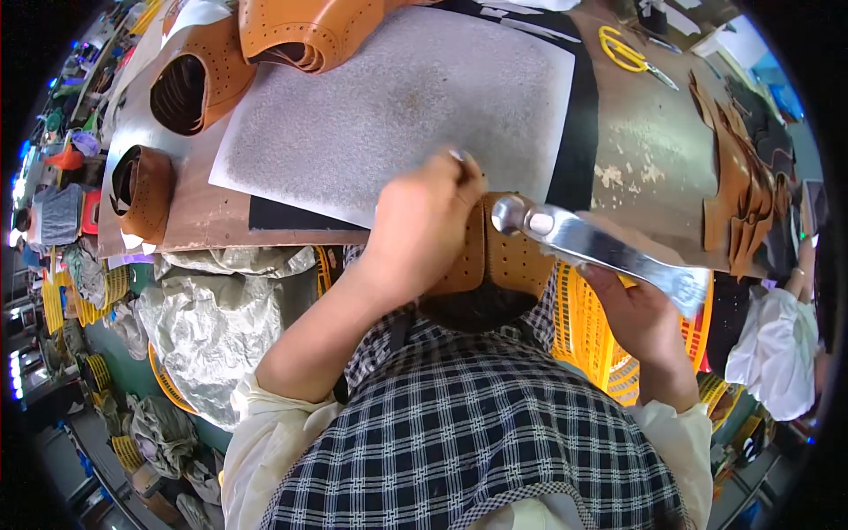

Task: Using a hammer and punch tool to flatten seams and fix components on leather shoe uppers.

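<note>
A brown perforated leather shoe upper (517, 265), with a seam down its middle, hangs at the near table edge against my lap. My left hand (424, 216) is closed over its upper left side. Those fingertips are slightly smeared, and what they pinch is hidden. In my right hand (636, 309) is a shiny metal hammer (583, 238) with a round face and a flared far end. Its round face is over the top right part of the upper, close to the seam; whether they touch I cannot tell. The handle is mostly hidden by my fingers.
A grey-white sheet (397, 97) covers the table's middle on a black mat (579, 141). Stacked brown uppers (203, 79) stand left, another stack (144, 194) nearer. Yellow-handled scissors (627, 53) and leather strips (738, 177) lie right. A yellow basket (583, 327) is below.
</note>
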Available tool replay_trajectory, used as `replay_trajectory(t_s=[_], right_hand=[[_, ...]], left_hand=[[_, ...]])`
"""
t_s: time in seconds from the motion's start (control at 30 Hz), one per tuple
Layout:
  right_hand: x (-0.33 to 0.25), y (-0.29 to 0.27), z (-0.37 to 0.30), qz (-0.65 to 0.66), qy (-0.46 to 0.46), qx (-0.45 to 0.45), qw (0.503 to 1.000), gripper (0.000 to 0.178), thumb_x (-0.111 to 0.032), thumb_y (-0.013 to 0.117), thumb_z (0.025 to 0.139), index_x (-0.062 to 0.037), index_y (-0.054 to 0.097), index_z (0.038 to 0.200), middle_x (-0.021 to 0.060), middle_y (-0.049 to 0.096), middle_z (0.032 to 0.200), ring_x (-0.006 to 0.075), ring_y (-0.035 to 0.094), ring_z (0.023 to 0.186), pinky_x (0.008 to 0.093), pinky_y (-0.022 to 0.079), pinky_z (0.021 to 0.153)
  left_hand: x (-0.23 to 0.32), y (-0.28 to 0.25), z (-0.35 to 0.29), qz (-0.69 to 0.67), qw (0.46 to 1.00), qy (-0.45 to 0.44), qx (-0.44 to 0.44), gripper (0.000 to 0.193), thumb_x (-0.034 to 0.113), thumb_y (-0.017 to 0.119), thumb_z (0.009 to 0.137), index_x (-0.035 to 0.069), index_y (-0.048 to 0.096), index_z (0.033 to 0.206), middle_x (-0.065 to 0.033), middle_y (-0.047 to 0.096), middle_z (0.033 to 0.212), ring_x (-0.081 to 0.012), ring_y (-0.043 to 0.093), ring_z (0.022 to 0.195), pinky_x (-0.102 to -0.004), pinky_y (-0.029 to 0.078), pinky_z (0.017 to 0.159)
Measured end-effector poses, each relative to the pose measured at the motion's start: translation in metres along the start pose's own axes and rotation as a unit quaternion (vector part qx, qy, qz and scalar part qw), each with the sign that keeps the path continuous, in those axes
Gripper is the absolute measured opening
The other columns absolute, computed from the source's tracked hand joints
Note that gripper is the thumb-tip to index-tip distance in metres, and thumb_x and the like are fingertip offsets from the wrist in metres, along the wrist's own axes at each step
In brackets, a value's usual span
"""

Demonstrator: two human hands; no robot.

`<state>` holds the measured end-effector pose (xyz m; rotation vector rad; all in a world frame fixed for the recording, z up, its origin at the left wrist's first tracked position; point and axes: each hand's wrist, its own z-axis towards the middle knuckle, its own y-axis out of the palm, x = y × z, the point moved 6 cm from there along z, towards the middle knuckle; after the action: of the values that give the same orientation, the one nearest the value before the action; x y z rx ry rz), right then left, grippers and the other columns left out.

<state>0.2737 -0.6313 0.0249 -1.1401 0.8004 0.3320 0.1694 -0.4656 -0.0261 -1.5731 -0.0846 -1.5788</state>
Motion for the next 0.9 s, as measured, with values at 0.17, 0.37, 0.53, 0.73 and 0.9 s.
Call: replay_trajectory(t_s=[0.17, 0.37, 0.53, 0.73, 0.9], right_hand=[[0.030, 0.021, -0.013, -0.001, 0.012, 0.013, 1.000, 0.032, 0.004, 0.063, 0.078, -0.0012, 0.061, 0.109, 0.0147, 0.066, 0.084, 0.0213, 0.064, 0.070, 0.0296, 0.049, 0.063], [0.053, 0.022, -0.012, 0.119, 0.195, 0.010, 0.974, 0.025, 0.003, 0.060, 0.080, 0.0031, 0.061, 0.104, 0.0021, 0.064, 0.085, 0.0074, 0.056, 0.072, 0.0234, 0.047, 0.063], [0.092, 0.017, -0.026, 0.220, 0.197, 0.130, 0.946, 0.024, -0.002, 0.055, 0.086, 0.0034, 0.056, 0.109, -0.0004, 0.054, 0.074, 0.0049, 0.049, 0.061, 0.0178, 0.040, 0.054], [0.084, 0.034, -0.005, 0.282, 0.216, 0.121, 0.927, 0.025, -0.004, 0.054, 0.087, 0.0021, 0.055, 0.111, -0.0006, 0.053, 0.071, 0.0043, 0.049, 0.060, 0.0172, 0.038, 0.052], [0.086, 0.037, -0.012, 0.209, 0.244, 0.115, 0.940, 0.024, -0.003, 0.057, 0.086, 0.0008, 0.057, 0.109, -0.0004, 0.056, 0.075, 0.0052, 0.052, 0.063, 0.0193, 0.043, 0.055]], left_hand=[[0.022, -0.011, -0.039, 0.052, 0.986, 0.138, -0.080, 0.007, 0.008, 0.055, 0.082, 0.002, 0.053, 0.083, -0.0080, 0.056, 0.071, -0.0222, 0.060, 0.057, -0.0339, 0.049, 0.051], [0.012, -0.027, -0.112, 0.237, 0.905, 0.252, -0.246, 0.006, 0.007, 0.054, 0.072, 0.008, 0.057, 0.077, -0.0053, 0.058, 0.075, -0.0193, 0.060, 0.060, -0.0331, 0.047, 0.048], [0.023, -0.233, -0.084, 0.396, 0.834, 0.069, 0.377, 0.018, 0.010, 0.071, 0.070, 0.006, 0.053, 0.068, -0.0064, 0.052, 0.062, -0.0230, 0.052, 0.052, -0.0310, 0.040, 0.046], [-0.169, -0.390, -0.061, 0.485, 0.801, -0.211, 0.279, 0.023, 0.027, 0.064, 0.076, 0.005, 0.061, 0.074, -0.0158, 0.062, 0.075, -0.0340, 0.061, 0.073, -0.0413, 0.046, 0.064], [-0.103, -0.238, -0.014, 0.346, 0.888, 0.073, 0.294, 0.011, 0.015, 0.068, 0.073, 0.005, 0.062, 0.073, -0.0122, 0.065, 0.094, -0.0284, 0.062, 0.077, -0.0340, 0.049, 0.067]])
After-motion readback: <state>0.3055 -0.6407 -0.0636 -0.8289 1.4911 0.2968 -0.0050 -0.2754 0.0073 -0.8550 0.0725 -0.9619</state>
